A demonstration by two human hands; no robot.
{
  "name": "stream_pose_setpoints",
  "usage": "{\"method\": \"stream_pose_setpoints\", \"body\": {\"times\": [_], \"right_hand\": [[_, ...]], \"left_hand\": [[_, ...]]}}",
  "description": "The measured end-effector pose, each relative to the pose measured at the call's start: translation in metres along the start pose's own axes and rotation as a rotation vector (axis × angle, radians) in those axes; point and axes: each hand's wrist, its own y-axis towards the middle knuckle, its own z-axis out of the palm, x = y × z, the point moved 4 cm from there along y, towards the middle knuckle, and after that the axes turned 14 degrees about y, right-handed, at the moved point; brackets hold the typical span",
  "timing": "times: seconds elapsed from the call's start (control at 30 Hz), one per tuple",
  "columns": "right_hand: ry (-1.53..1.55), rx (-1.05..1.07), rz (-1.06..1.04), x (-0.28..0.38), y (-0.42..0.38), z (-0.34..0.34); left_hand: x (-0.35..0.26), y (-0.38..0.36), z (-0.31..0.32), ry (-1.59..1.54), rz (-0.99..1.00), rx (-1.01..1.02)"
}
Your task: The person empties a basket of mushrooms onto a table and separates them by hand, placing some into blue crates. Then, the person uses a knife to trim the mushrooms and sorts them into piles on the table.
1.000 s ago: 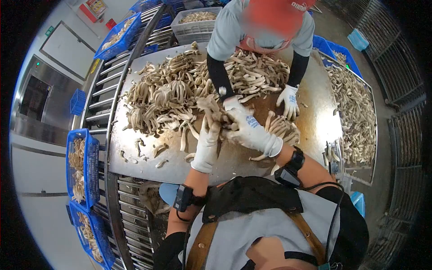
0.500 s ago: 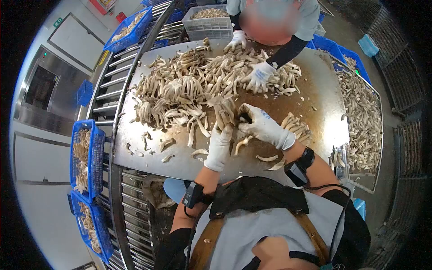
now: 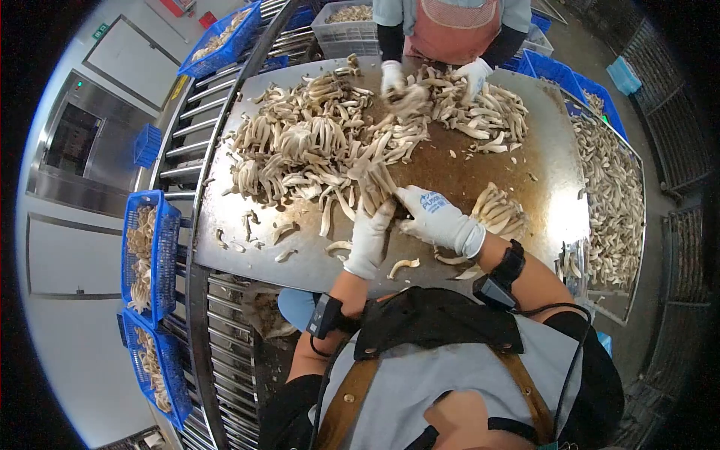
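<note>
My left hand, in a white glove, is closed round the base of a small mushroom cluster near the middle of the metal table. Close on its right, my right hand, also gloved, reaches toward that cluster with thumb and forefinger apart; the other fingertips are partly hidden. A large heap of mushrooms lies beyond and to the left. Just right of my right hand rests another bunch of mushrooms. One loose mushroom lies between my wrists.
Across the metal table, a co-worker in white gloves handles mushrooms. Blue baskets of mushrooms stand on the roller conveyor at left. A tray full of mushrooms is at right.
My right hand's fingers have come round to the cluster's right side, and a curved mushroom now lies loose below. The co-worker's hands have moved back, shifting mushrooms toward the far edge.
</note>
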Motion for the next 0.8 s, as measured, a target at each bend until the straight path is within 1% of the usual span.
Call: {"method": "stream_pose_setpoints", "body": {"times": [0.03, 0.13, 0.17, 0.2, 0.27, 0.3, 0.33, 0.4, 0.43, 0.5, 0.53, 0.57, 0.6, 0.63, 0.67, 0.7, 0.73, 0.77, 0.8], "right_hand": [[-0.046, 0.028, 0.02, 0.001, -0.003, -0.002], [-0.074, 0.023, -0.069, -0.003, -0.008, -0.009], [-0.069, -0.007, -0.108, 0.003, -0.013, -0.015], [-0.079, 0.021, -0.104, 0.007, -0.016, -0.022], [-0.099, 0.07, -0.091, 0.015, -0.023, -0.033], [-0.101, 0.104, -0.09, 0.016, -0.024, -0.038], [-0.124, 0.083, -0.143, 0.014, -0.028, -0.041], [-0.085, 0.06, -0.141, 0.018, -0.03, -0.05], [-0.065, 0.022, -0.16, 0.021, -0.031, -0.056], [-0.057, 0.05, -0.182, 0.022, -0.032, -0.06], [-0.05, 0.069, -0.19, 0.022, -0.031, -0.062], [-0.036, 0.141, -0.129, 0.022, -0.033, -0.064], [-0.06, 0.164, -0.143, 0.019, -0.037, -0.064], [-0.095, 0.186, -0.166, 0.013, -0.037, -0.068], [-0.131, 0.21, -0.189, 0.008, -0.034, -0.072], [-0.133, 0.128, -0.19, 0.002, -0.023, -0.08], [0.008, 0.005, -0.192, 0.0, -0.016, -0.093], [0.148, -0.122, -0.191, 0.014, -0.004, -0.11], [0.285, -0.252, -0.188, 0.022, 0.007, -0.123]], "left_hand": [[0.01, 0.001, -0.002, -0.002, -0.038, -0.02], [0.004, -0.001, 0.006, 0.059, 0.001, -0.002], [0.016, 0.003, 0.004, 0.069, -0.033, -0.035], [0.003, -0.001, 0.015, 0.038, -0.034, -0.036], [-0.001, -0.002, 0.021, 0.052, -0.11, -0.087], [-0.004, -0.003, 0.028, -0.043, -0.146, -0.042], [-0.01, 0.0, 0.035, -0.072, -0.099, -0.01], [-0.018, 0.003, 0.044, -0.102, -0.157, -0.013], [-0.026, 0.003, 0.051, -0.131, -0.131, -0.021], [-0.042, 0.01, 0.061, -0.189, -0.074, -0.037], [-0.043, 0.021, 0.054, -0.217, -0.109, -0.057], [-0.042, 0.032, 0.042, -0.248, -0.157, -0.085], [-0.035, 0.039, 0.031, -0.279, -0.21, -0.12], [-0.035, 0.052, 0.03, -0.175, 0.002, -0.096], [-0.029, 0.056, 0.024, -0.094, -0.008, -0.066], [-0.023, 0.058, 0.017, -0.013, -0.02, -0.032], [-0.019, 0.062, 0.013, 0.066, -0.027, 0.008], [-0.035, 0.063, 0.026, 0.097, -0.085, 0.048], [-0.039, 0.065, 0.034, 0.215, -0.032, 0.091]]}}
